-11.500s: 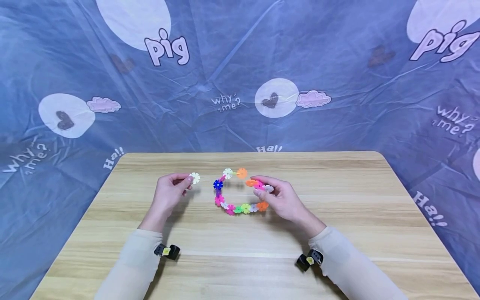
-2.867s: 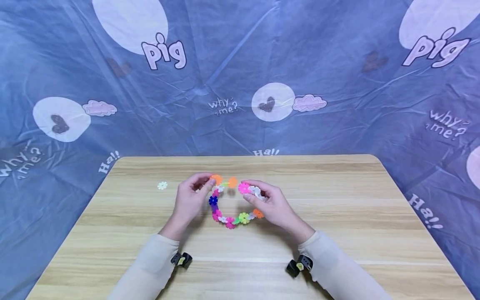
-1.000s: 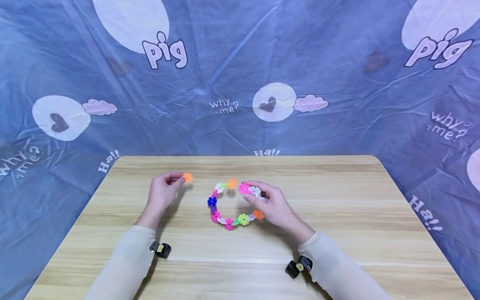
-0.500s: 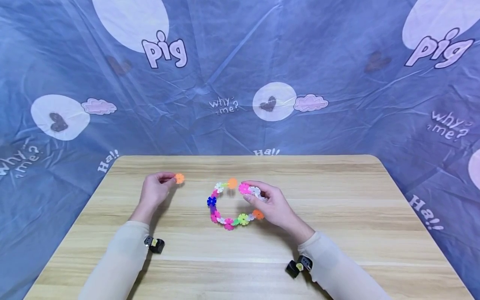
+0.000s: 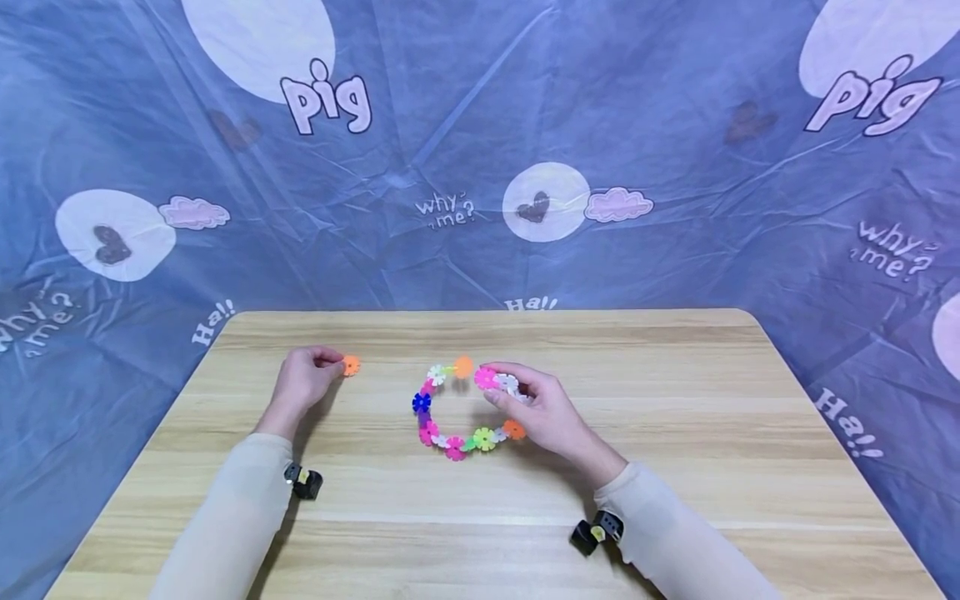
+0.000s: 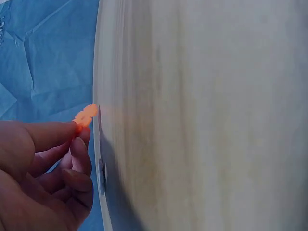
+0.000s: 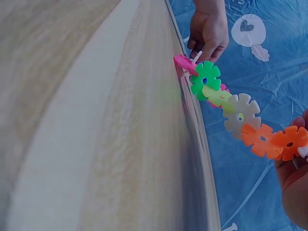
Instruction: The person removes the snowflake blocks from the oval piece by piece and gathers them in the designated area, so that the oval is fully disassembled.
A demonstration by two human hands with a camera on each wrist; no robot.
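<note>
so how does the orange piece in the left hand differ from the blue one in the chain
The orange piece is separate; the blue piece is linked into the chain. The left hand pinches the orange piece, while no hand touches the blue piece. Both look flower-shaped.

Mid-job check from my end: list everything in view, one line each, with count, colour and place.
Chain of interlocked flower-shaped plastic discs: 1, multicoloured, open loop above the table's middle, gap on the far side
Loose flower-shaped plastic disc: 1, orange, in the left fingers
Small flat piece: 1, pale, on the tabletop near the left hand, seen edge-on, shape unclear
Wood-grain table: 1, light brown, below everything
Printed cloth backdrop: 1, blue, behind the table
Wrist cameras: 2, black, one per wrist
Long sleeves: 2, cream, on both arms
Left hand: 1, bare, pinching the orange disc
Right hand: 1, bare, holding the chain
</note>
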